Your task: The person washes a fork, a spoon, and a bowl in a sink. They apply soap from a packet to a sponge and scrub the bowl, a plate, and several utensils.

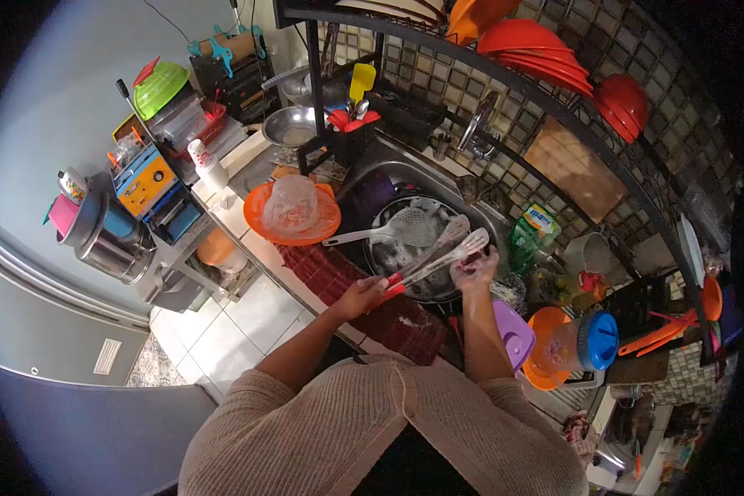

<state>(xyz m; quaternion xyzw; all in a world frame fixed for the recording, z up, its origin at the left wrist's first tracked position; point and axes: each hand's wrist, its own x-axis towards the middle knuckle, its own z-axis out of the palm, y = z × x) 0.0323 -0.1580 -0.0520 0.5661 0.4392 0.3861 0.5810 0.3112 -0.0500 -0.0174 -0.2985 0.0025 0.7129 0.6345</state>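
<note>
My left hand point(362, 298) is closed around the red handle end of a pair of tongs point(436, 260). The tongs have pale slotted heads, held spread over the sink. Beside the nearer head is my right hand point(476, 271), wet with suds, palm up and cupped with its fingers apart. Below the tongs, a dark round basin point(375, 263) of soapy water sits in the metal sink point(498, 221). A white skimmer point(407, 228) with a perforated head lies across the basin, its handle reaching over the left rim.
An orange plate point(256, 217) bearing a clear bowl stands left of the sink. A dark red ribbed mat point(326, 281) covers the front edge. Rightward are a purple lid point(514, 337), a blue-lidded container point(597, 341) and a green detergent pack point(534, 236). Overhead runs a black rack point(438, 45).
</note>
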